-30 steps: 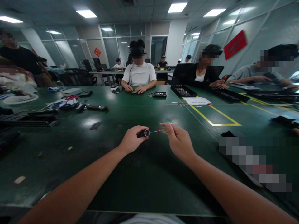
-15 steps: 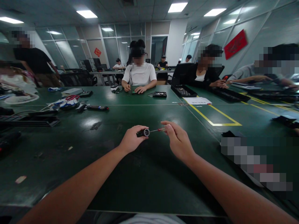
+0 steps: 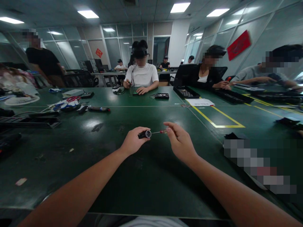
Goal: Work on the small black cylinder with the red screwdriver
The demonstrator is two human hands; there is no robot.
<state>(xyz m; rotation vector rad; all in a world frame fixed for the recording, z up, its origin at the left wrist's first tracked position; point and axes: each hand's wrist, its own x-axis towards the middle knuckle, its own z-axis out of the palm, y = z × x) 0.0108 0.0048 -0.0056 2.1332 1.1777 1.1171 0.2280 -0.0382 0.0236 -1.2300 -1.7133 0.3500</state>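
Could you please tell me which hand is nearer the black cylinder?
Left: the left hand grips the black cylinder; the right hand is apart, to its right, holding the screwdriver.

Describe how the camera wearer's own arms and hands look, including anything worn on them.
The left hand and right hand are ungloved, with no rings discernible. The forearms show no sleeves, watch, band or cable. Pale cloth, probably the wearer's clothing, shows at the bottom edge.

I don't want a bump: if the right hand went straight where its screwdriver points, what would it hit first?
Probably the black tube in the left hand. The screwdriver in the right hand points at it; whether they touch is unclear.
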